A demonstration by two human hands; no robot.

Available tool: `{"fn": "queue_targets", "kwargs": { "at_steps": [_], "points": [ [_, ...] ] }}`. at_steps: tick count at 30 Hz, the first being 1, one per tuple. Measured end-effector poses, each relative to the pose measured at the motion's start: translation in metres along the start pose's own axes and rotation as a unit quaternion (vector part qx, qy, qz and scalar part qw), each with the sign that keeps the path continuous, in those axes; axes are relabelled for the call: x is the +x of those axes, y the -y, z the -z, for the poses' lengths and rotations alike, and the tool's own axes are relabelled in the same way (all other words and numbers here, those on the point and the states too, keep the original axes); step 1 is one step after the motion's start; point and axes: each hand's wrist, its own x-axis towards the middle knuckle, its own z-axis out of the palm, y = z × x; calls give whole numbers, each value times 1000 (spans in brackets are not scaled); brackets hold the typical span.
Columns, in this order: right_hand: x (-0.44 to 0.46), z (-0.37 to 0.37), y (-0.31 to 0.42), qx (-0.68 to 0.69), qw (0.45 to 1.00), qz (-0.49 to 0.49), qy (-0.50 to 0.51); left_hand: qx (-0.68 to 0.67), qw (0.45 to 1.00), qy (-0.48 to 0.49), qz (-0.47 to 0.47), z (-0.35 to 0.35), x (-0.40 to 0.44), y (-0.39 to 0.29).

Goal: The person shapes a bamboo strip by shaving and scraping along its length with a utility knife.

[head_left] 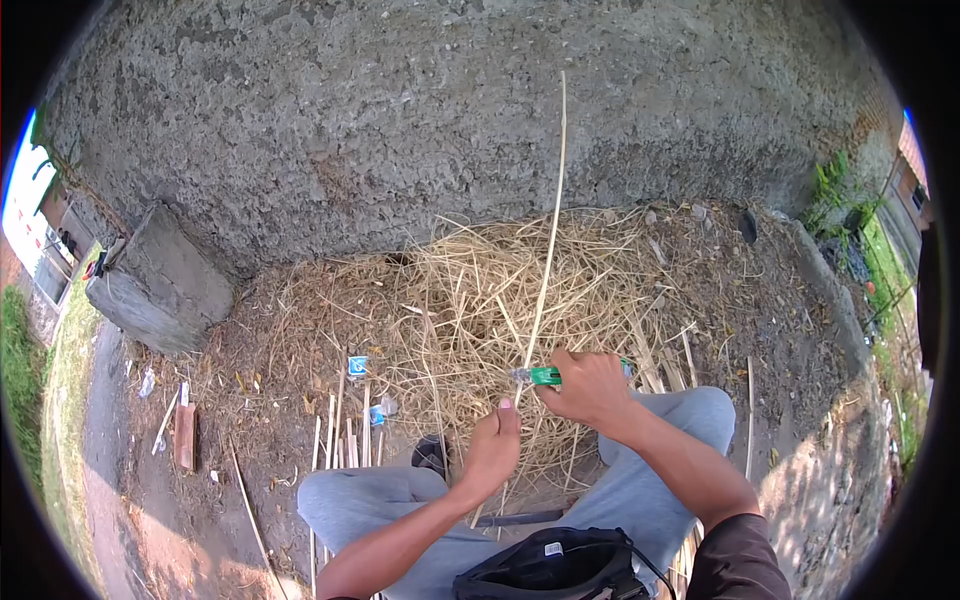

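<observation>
My left hand (490, 447) is closed around the lower end of a long, thin, pale strip (553, 225), which looks like split bamboo or cane. From there the strip rises away from me over the ground, its far end in front of the wall. My right hand (590, 388) grips a green-handled tool (545, 376), whose metal end meets the strip just above my left thumb. The exact kind of tool is hidden by the fingers. Below both hands lies a heap of pale shavings (480, 290).
A rough grey wall (450, 110) closes off the far side. At left are a concrete block (175, 285) and a reddish-brown piece (185, 437). Several cut strips (330, 430) lie by my left knee. A black bag (545, 565) rests on my lap.
</observation>
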Motion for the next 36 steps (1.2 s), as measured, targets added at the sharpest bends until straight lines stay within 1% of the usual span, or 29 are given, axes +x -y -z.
{"fn": "queue_targets", "kwargs": {
  "at_steps": [2, 3, 5, 9, 11, 13, 15, 17, 19, 21, 24, 25, 26, 27, 29, 30, 31, 32, 33, 35, 36],
  "points": [
    [-2, -4, 2, -30, 999, -20, 21, 33, 995, -21, -87, -7, 2, 5],
    [-1, -4, 3, -58, 997, -39, 40, 32, 995, -19, -88, -8, 0, 2],
    [-3, 4, 8, -70, 995, -56, 47, 47, 997, -26, -62, -11, -6, -5],
    [-9, 3, 4, -78, 992, -81, 61, 78, 995, -13, -68, -15, -7, -8],
    [-10, 1, 1, -88, 990, -95, 55, 196, 975, -8, -108, -23, -14, -13],
    [-8, 1, -5, -98, 988, -111, 45, 222, 969, -16, -112, -29, -17, -14],
    [-5, 3, -11, -140, 980, -121, 73, 248, 961, -25, -116, -31, -19, -17],
    [-10, 5, -13, -140, 981, -114, 75, 263, 962, -8, -74, -32, -19, -23],
    [-12, 8, -12, -142, 981, -105, 77, 278, 958, -6, -67, -32, -23, -28],
    [-15, 16, -6, -114, 982, -102, 115, 292, 955, -6, -56, -32, -25, -31],
    [-14, 21, -5, -102, 982, -121, 99, 314, 947, -24, -61, -31, -25, -27],
    [-15, 19, -7, -101, 982, -122, 100, 268, 957, -50, -98, -31, -23, -21],
    [-16, 16, -9, -97, 986, -118, 71, 222, 963, -76, -135, -30, -22, -18],
    [-16, 15, -10, -93, 988, -114, 41, 223, 962, -76, -135, -29, -20, -16],
    [-14, 18, -7, -70, 991, -115, 24, 92, 990, -67, -80, -27, -17, -13],
    [-13, 19, -5, -49, 992, -113, 7, 94, 990, -67, -81, -27, -16, -10],
    [-12, 18, -4, -48, 992, -114, 6, 32, 996, -48, -67, -27, -15, -6],
    [-12, 17, -4, -43, 995, -89, -12, -30, 998, -29, -53, -27, -15, -5],
    [-11, 16, -4, -39, 997, -63, -30, -29, 998, -29, -54, -29, -14, -4],
    [-10, 12, -2, -34, 997, -62, -32, -69, 994, -43, -68, -31, -14, -6],
    [-10, 11, -2, -30, 997, -61, -32, -68, 994, -44, -69, -29, -14, -7]
  ]
}}
